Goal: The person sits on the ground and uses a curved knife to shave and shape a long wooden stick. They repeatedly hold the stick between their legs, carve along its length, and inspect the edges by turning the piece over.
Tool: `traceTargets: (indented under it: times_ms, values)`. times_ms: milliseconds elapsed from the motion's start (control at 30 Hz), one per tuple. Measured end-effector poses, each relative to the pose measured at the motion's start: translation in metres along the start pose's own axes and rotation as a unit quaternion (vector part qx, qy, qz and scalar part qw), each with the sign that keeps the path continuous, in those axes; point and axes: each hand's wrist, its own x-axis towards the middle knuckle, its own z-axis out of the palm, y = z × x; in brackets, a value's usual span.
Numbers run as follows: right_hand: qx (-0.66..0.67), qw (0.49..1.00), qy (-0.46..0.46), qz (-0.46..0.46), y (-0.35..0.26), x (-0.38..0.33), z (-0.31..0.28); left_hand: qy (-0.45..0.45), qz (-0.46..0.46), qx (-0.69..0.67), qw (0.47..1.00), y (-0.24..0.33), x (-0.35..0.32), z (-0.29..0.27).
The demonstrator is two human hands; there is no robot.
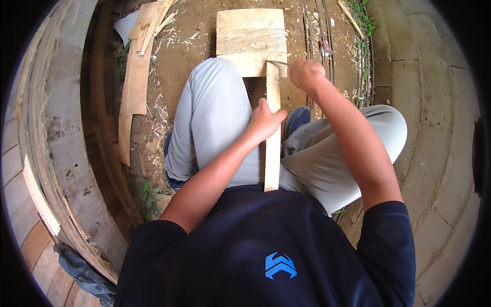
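A long pale wooden strip (272, 153) runs between my knees, its near end against my dark shirt. Its far end lies over a low wooden block (250, 38), and small notches or rough fibres show along the edge there. My left hand (267, 121) is closed around the strip's middle. Beyond it, my right hand (307, 74) is closed on a tool with a thin, slightly curved metal blade (277, 62). That blade lies across the strip's far end. The tool's handle is hidden inside my fist.
Wood shavings and bare soil (197, 25) surround the block. Several thin boards (135, 82) lie to the left, beside a thick weathered plank (66, 128). Thin dark rods (330, 30) and grass (364, 25) run along the right, next to paving (434, 102). My bent knees flank the strip.
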Motion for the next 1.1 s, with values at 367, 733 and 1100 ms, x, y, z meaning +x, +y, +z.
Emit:
traceTargets:
  times_ms: [367,733,1100]
  values:
    - [-0.041,0.999,0.006,0.019,-0.014,0.007,0.017,-0.011,0.002,-0.004,1.000,0.001,0.001,-0.001]
    - [0.049,0.997,-0.034,0.040,0.001,0.011,0.002,0.001,0.001,0.008,1.000,0.000,0.003,0.000]
    - [-0.046,0.998,0.033,-0.019,-0.001,-0.004,0.023,-0.002,0.014,-0.006,1.000,-0.006,0.004,0.003]
